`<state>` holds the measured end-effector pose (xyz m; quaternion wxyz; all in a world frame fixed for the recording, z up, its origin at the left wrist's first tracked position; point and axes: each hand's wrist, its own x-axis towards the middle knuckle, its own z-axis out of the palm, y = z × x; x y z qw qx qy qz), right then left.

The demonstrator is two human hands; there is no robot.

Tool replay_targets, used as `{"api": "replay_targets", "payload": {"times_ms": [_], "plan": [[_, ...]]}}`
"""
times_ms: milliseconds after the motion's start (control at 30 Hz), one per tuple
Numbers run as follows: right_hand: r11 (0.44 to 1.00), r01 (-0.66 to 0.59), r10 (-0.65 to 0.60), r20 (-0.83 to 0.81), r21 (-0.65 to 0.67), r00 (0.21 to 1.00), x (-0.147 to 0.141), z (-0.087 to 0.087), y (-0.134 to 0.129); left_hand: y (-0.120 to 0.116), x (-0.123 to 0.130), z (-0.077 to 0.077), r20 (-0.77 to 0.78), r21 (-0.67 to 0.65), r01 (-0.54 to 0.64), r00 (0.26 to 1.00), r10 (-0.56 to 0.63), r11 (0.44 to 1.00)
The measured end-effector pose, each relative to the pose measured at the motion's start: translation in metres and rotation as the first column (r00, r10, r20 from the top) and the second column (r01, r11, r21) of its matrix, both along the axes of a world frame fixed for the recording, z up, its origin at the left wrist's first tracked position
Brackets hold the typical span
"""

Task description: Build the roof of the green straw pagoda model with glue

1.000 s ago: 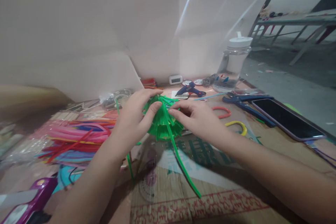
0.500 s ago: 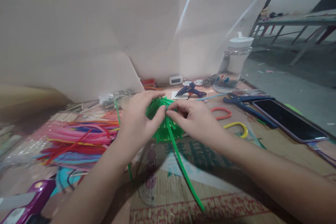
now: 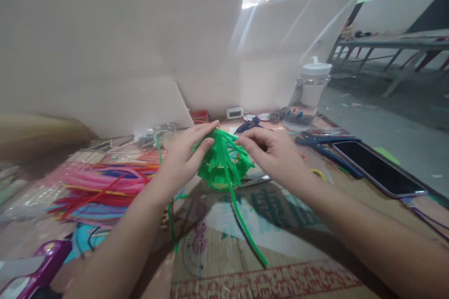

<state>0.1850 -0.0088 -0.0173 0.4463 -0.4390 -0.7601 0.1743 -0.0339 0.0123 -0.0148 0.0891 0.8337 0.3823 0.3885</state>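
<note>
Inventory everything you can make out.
Fringed piece: 1, green, centre
Long strip: 1, green, below piece
Strip bundle: 1, multicoloured, left
Handled tool: 1, purple, near left
Glue gun: 1, blue, behind piece
Display: 1, white, back centre
Bottle: 1, clear, back right
Phone: 1, black, right
Pliers-like tool: 1, blue, beside phone
Boards: at least 2, white, back
Far table: 1, grey, right background
Left hand: 1, bare, holding piece
Right hand: 1, bare, pinching piece

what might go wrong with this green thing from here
The long green strand trails loose and might snag, tugging the fringed green piece. A scissor blade lies close to the right hand and could nick it if that hand drops carelessly.
</note>
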Motion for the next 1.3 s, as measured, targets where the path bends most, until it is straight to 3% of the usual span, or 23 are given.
{"api": "replay_targets", "payload": {"times_ms": [100, 200, 333, 433, 600, 700, 867, 1133, 1300], "plan": [[1.000, 0.020, -0.020, 0.025, 0.006, 0.999, 0.016, -0.001, 0.001, 0.006, -0.005, -0.001, 0.165, -0.109, -0.010, 0.986, 0.028, 0.994], [0.997, 0.024, -0.021, 0.038, -0.073, 0.999, 0.029, -0.009, 0.004, 0.008, -0.007, 0.003, 0.238, -0.144, -0.064, 0.966, 0.097, 0.988], [0.993, 0.029, -0.014, 0.129, -0.111, 0.992, 0.042, -0.018, 0.010, 0.006, -0.011, 0.011, 0.193, -0.081, -0.219, 0.954, 0.231, 0.972], [0.991, 0.027, 0.000, 0.209, -0.129, 0.978, 0.051, -0.015, 0.013, 0.003, -0.016, 0.016, 0.129, -0.042, -0.297, 0.945, 0.300, 0.954], [0.982, 0.004, 0.047, 0.265, -0.188, 0.963, 0.055, -0.004, 0.009, -0.001, -0.018, 0.019, 0.071, 0.027, -0.184, 0.981, 0.182, 0.982], [0.986, -0.024, 0.081, 0.344, -0.168, 0.935, 0.054, -0.002, 0.006, -0.004, -0.014, 0.019, 0.077, -0.006, -0.121, 0.990, 0.121, 0.993], [0.980, -0.025, 0.123, 0.500, -0.197, 0.857, 0.066, -0.010, 0.017, -0.010, -0.013, 0.019, 0.105, -0.077, -0.218, 0.969, 0.226, 0.973], [0.954, 0.024, 0.146, 0.531, -0.300, 0.835, 0.106, -0.039, 0.042, -0.015, -0.028, 0.017, -0.058, -0.020, -0.360, 0.932, 0.358, 0.933], [0.940, 0.033, 0.170, 0.548, -0.340, 0.819, 0.110, -0.031, 0.039, -0.012, -0.031, 0.017, -0.038, -0.049, -0.411, 0.912, 0.409, 0.910]]}}
